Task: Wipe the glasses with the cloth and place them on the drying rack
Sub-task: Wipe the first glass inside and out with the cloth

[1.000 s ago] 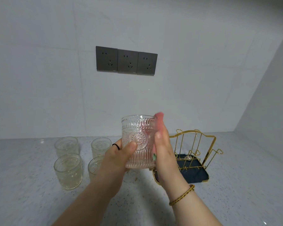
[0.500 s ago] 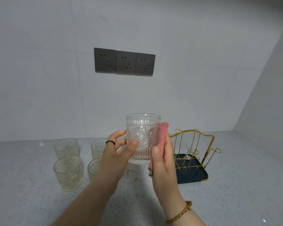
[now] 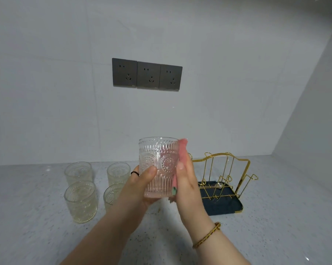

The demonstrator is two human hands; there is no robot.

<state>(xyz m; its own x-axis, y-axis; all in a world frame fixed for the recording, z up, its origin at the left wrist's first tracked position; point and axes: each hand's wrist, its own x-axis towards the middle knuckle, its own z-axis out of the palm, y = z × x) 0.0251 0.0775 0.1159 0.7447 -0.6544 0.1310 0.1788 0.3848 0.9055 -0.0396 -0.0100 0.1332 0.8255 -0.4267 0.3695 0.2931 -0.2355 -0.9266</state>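
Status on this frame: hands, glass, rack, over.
Left hand grips embossed glass, upright, off counter. Right hand holds pink cloth against its side. Gold drying rack holds no glasses, path open.

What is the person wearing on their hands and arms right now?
The left hand has a thin black ring on one finger. The right hand has a braided gold-and-brown bracelet at its wrist. No sleeves or gloves show.
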